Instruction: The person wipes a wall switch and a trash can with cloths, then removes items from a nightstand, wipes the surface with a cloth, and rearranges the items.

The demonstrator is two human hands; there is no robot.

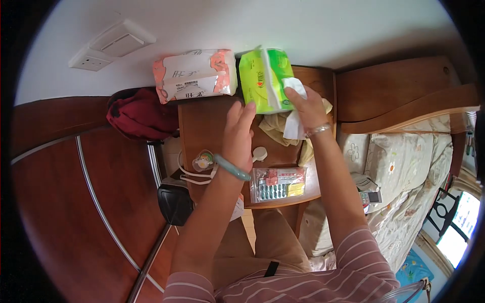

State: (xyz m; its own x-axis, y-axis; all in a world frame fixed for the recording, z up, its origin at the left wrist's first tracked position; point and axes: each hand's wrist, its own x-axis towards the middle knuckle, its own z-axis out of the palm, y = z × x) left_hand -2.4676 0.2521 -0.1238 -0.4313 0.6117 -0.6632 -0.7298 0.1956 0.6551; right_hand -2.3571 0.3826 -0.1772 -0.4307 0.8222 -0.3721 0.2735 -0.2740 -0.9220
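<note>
A green tissue pack [254,83] stands against the wall at the back of the wooden nightstand. My left hand [239,132], with a jade bangle on its wrist, is at the pack's lower left corner. Its fingers are stretched out, and I cannot tell whether they press on the pack. At the pack's right side my right hand [309,110] is closed on a crumpled white tissue [293,126], which shows above and below the fingers. Beneath the pack and this hand lies a pale yellow cloth [275,130].
A pink and white wipes pack [194,76] stands left of the green one. A bag of medicine packs [278,185] lies at the nightstand's [202,119] front edge, with a white cable [197,177] to its left. A bed [404,156] with a remote control [370,197] is on the right.
</note>
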